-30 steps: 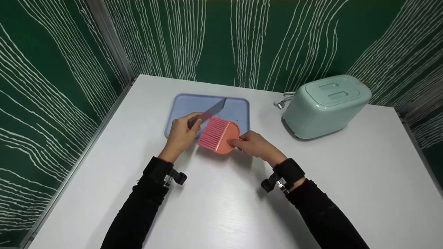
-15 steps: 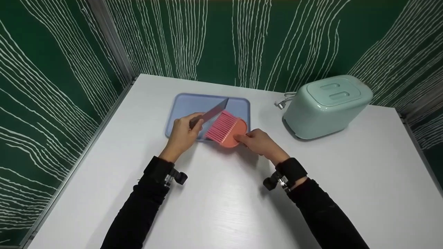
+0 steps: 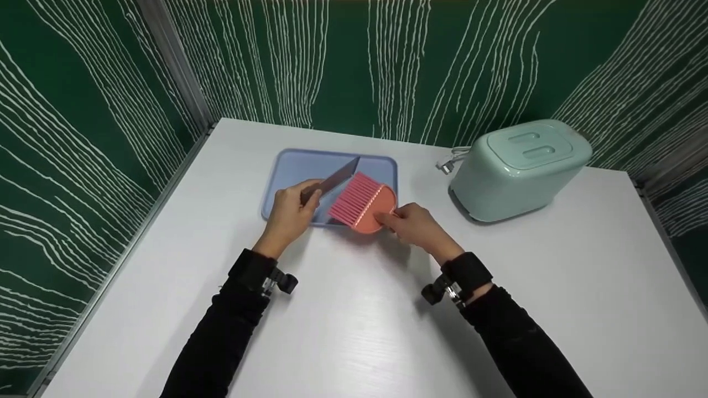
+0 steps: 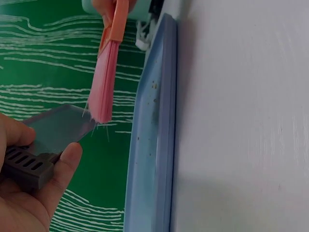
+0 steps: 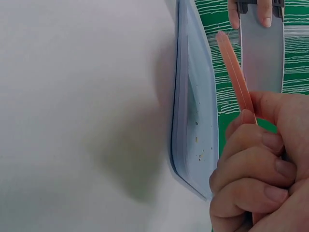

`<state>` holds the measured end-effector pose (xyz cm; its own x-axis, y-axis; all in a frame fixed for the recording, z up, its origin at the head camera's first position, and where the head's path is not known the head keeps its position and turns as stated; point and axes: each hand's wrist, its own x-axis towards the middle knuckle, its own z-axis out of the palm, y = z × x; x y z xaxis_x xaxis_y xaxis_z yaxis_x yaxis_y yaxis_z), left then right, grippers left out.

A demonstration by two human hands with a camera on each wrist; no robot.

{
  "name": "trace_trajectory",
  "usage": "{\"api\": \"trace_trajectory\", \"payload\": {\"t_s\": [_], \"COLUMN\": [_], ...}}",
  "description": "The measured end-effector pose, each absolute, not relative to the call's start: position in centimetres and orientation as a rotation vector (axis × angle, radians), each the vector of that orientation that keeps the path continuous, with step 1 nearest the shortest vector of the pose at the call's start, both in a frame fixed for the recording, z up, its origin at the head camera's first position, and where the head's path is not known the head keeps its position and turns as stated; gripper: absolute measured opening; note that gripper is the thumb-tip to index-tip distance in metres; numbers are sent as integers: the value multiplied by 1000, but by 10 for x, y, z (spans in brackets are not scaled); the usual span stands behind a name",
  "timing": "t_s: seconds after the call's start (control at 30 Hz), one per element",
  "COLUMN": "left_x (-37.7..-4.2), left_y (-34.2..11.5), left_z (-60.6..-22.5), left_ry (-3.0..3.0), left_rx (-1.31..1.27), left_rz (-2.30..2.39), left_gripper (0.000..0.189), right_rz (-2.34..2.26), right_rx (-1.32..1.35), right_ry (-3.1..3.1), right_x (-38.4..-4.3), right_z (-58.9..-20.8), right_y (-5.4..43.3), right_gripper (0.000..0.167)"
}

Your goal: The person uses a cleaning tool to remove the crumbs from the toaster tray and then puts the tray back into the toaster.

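Over the blue tray point(image 3: 298, 166), my left hand point(image 3: 290, 213) grips the dark slotted handle of a wide, flat-bladed scraper point(image 3: 340, 178), its blade pointing up and to the right. My right hand point(image 3: 416, 225) pinches the orange handle of a small brush point(image 3: 362, 204) with pink bristles. In the left wrist view, the bristle tips point(image 4: 101, 113) are close to the scraper's blade point(image 4: 63, 125); whether they touch it I cannot tell. Both tools are held above the tray. Small brownish crumbs point(image 5: 200, 155) lie on the tray in the right wrist view.
A mint-green toaster point(image 3: 522, 171) stands on the white table point(image 3: 354, 320) to the right of the tray. Its cord and plug point(image 3: 449, 164) lie beside it. Green walls with white line patterns point(image 3: 343, 72) enclose the table at the back and sides.
The brush in my right hand has moved to the right and a little away from me, over the tray's near edge. My left hand and the scraper have stayed nearly still.
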<state>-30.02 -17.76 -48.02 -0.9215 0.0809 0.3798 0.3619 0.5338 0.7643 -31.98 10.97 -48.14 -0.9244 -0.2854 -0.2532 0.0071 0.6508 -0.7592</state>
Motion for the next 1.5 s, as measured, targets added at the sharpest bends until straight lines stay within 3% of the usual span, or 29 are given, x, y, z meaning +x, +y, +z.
{"api": "trace_trajectory", "payload": {"t_s": [1.5], "left_x": [-293], "left_y": [-177], "left_z": [-480], "left_ry": [-2438], "left_rx": [-449], "left_rz": [-1366], "left_gripper": [29], "right_rz": [-1155], "right_rx": [-167], "right_ry": [2481], "right_x": [-321], "right_z": [-486], "right_y": [107], "right_gripper": [53]}}
